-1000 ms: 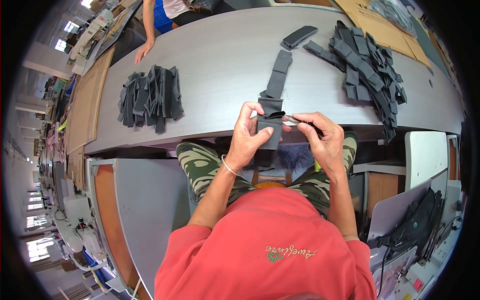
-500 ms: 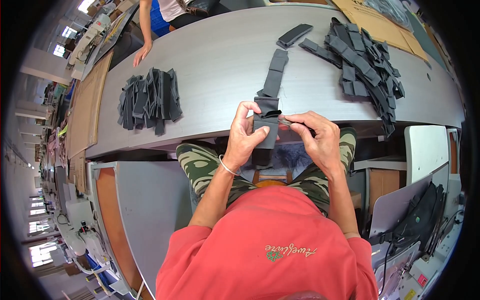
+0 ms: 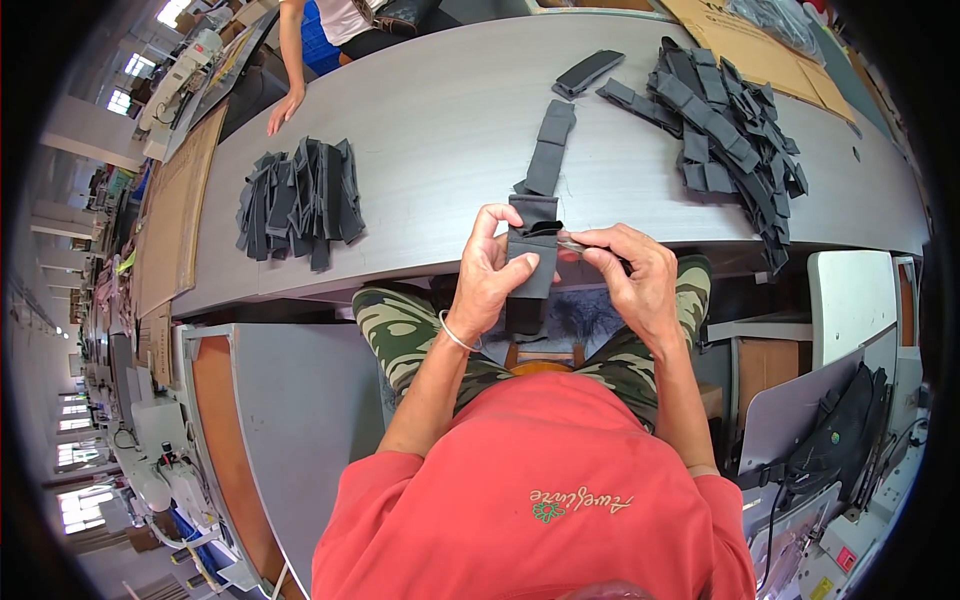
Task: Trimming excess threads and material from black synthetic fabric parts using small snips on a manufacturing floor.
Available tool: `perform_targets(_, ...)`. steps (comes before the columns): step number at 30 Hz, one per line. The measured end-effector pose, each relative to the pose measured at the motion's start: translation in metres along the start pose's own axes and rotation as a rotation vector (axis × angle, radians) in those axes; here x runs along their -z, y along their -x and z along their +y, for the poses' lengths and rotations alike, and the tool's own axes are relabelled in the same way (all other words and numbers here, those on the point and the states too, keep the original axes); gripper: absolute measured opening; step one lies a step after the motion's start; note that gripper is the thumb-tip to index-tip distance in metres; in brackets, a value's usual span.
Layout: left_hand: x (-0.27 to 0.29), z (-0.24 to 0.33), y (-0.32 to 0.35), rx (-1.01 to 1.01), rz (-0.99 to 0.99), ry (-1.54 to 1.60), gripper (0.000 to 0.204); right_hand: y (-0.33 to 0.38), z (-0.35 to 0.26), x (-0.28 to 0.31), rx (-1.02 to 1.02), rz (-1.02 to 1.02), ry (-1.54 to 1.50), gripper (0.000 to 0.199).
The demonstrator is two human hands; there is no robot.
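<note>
Near the table's front edge, my left hand pinches a dark grey fabric strip between thumb and fingers. The strip has sewn, flap-like sections; one fold gapes, showing a black inside. Its near end hangs past the edge above my lap, and its far part lies on the table as a chain of joined pieces. From the right, my right hand closes around a slim metal tool. The tool's tip meets the strip's right side at the gaping fold; most of the tool is hidden by my fingers.
A pile of grey fabric pieces lies on the table at left. A larger heap of joined strips hangs over the front edge at right. One loose piece lies farther back. Another person's hand rests at the far left edge.
Both hands stay almost in place on the strip. The strip's hanging near end has shifted slightly.
</note>
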State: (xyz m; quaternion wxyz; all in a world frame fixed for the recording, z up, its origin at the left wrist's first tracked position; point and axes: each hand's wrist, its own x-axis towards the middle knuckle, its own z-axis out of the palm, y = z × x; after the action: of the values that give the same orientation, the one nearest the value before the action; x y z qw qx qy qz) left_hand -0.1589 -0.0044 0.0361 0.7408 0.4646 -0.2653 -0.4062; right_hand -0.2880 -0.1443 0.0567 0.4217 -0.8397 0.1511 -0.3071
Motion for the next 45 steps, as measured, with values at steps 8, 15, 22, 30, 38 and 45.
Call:
perform_targets(8,-0.002,0.002,-0.002,-0.011,-0.010,0.032,0.036,-0.001,0.000,0.001,-0.007,0.001,-0.016,0.015)
perform_targets(15,-0.002,0.000,-0.001,-0.014,0.010,0.009,0.037,0.001,0.000,0.001,-0.066,-0.013,-0.062,0.015)
perform_targets(22,-0.003,0.001,-0.002,0.006,0.009,-0.003,0.037,-0.001,0.000,-0.002,-0.017,0.001,-0.079,0.014)
perform_targets(30,-0.010,0.002,-0.001,-0.006,-0.007,0.055,0.036,0.002,0.004,0.004,-0.040,0.015,-0.051,0.013)
perform_targets(38,-0.007,0.003,0.005,0.059,-0.070,-0.123,0.037,0.003,0.008,-0.007,-0.283,-0.057,-0.180,0.015)
perform_targets(45,-0.009,0.008,-0.006,0.062,-0.110,-0.073,0.046,-0.008,0.029,0.007,-0.253,0.307,-0.407,0.006)
